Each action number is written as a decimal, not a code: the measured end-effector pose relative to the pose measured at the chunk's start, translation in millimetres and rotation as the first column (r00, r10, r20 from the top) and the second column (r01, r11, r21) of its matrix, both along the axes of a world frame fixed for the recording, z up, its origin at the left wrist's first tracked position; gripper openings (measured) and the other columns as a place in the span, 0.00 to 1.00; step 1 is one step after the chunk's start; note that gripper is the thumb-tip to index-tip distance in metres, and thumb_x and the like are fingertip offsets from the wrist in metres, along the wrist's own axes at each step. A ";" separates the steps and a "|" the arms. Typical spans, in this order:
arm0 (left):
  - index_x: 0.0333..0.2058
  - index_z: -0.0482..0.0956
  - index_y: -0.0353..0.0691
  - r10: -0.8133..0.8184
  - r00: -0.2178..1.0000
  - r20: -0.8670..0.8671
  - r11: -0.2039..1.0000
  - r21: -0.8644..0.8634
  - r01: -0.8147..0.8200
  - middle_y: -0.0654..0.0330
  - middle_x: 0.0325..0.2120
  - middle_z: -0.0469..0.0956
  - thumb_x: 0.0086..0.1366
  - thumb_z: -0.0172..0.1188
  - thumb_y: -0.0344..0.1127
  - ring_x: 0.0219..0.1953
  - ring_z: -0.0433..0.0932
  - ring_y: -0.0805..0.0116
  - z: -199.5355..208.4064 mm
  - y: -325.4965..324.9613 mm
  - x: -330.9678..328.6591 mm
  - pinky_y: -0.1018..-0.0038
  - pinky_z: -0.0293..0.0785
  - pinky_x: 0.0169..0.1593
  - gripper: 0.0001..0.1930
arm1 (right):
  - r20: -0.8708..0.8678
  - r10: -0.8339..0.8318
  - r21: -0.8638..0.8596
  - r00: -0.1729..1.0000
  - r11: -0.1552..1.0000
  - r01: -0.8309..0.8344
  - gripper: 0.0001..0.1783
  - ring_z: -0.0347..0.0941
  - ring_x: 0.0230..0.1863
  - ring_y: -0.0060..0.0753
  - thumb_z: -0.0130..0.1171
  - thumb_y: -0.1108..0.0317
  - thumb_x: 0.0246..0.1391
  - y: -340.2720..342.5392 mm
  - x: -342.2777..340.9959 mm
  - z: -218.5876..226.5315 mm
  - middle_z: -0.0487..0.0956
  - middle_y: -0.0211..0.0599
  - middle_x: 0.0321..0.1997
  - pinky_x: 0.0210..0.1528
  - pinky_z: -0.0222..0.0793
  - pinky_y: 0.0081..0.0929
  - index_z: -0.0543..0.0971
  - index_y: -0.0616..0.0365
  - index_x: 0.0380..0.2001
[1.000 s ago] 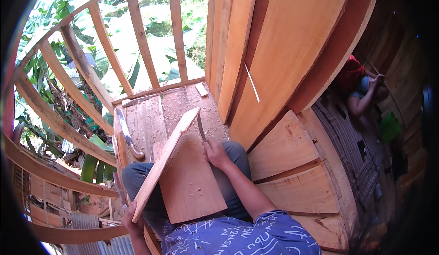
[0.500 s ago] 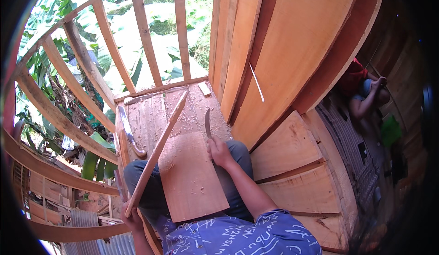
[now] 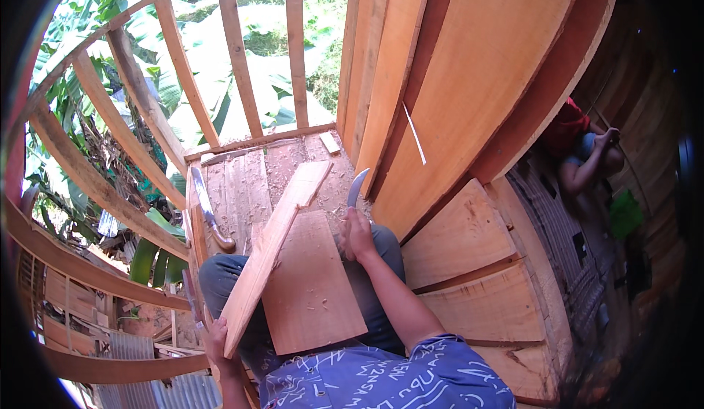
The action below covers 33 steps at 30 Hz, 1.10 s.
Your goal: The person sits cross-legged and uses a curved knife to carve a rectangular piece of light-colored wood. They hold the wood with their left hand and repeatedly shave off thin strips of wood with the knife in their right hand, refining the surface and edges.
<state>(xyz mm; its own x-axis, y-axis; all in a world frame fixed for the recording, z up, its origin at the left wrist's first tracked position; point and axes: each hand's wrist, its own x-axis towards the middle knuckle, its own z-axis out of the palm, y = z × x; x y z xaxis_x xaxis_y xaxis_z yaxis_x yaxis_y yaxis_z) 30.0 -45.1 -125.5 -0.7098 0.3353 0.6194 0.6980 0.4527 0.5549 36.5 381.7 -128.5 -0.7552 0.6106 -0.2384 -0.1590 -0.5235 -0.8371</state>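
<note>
My left hand [image 3: 217, 341] is closed on the near end of a long wooden slat [image 3: 268, 251], whose broad face now shows. The slat slants up and away to the right, with a notch in its right edge near the far end. In my right hand [image 3: 356, 234] is a knife [image 3: 358, 186] with a curved blade pointing up and away; its handle is hidden in my fist. A flat wooden board [image 3: 312, 299] lies across my lap under the slat, with a few shavings on it.
A large knife with a wooden handle [image 3: 223, 241] lies at the platform's left edge. Wood shavings litter the plank floor [image 3: 246, 181], where a small wood block [image 3: 329, 143] lies. Railing slats [image 3: 240, 57] stand ahead and left, a plank wall [image 3: 477, 64] right. Another person [image 3: 587, 145] sits far right.
The slat has turned from its narrow edge to its broad face, and its far end has come nearer. My right hand has rotated, tilting the knife blade to the right.
</note>
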 end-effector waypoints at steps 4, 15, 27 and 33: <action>0.41 0.71 0.39 -0.097 0.991 -0.092 0.988 -0.125 0.085 0.50 0.47 0.79 0.61 0.60 0.30 0.54 0.77 0.48 -11.9 -5.8 1.2 0.47 0.64 0.63 0.11 | -0.096 -0.126 0.012 0.987 0.992 0.128 0.16 0.66 0.13 0.20 0.54 0.53 0.65 -12.2 -1.6 37.5 0.70 0.28 0.20 0.11 0.63 0.21 0.67 0.54 0.35; 0.49 0.69 0.39 -0.212 0.921 0.326 0.825 -0.446 0.347 0.40 0.62 0.62 0.45 0.73 0.46 0.65 0.60 0.37 11.8 -25.5 7.1 0.39 0.48 0.68 0.34 | -0.054 -0.170 0.110 0.984 0.978 0.175 0.18 0.66 0.10 0.20 0.63 0.72 0.54 -21.1 12.6 62.8 0.72 0.29 0.19 0.10 0.65 0.22 0.69 0.62 0.45; 0.71 0.37 0.37 0.209 0.887 0.411 0.695 -0.701 0.161 0.35 0.68 0.47 0.31 0.77 0.55 0.72 0.43 0.37 57.1 28.3 10.8 0.40 0.32 0.70 0.73 | -0.101 -0.146 0.241 0.984 0.956 0.167 0.21 0.66 0.10 0.16 0.65 0.72 0.53 -22.8 37.2 74.2 0.76 0.31 0.24 0.10 0.64 0.19 0.69 0.63 0.47; 0.70 0.37 0.37 0.044 0.831 0.555 0.844 -0.466 0.267 0.39 0.58 0.61 0.27 0.75 0.46 0.61 0.61 0.39 77.1 18.5 -5.4 0.50 0.53 0.67 0.72 | -0.135 -0.132 0.232 0.982 0.959 0.161 0.20 0.65 0.10 0.15 0.65 0.71 0.53 -20.1 40.7 82.3 0.76 0.30 0.24 0.09 0.63 0.18 0.69 0.63 0.46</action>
<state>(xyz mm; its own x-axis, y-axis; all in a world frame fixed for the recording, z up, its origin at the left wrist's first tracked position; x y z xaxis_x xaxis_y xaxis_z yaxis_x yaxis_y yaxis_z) 24.6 -26.6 -48.4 -0.8030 0.5831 -0.1232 0.4292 0.7092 0.5592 77.2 361.6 -46.2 -0.6667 0.7452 0.0139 -0.3229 -0.2719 -0.9065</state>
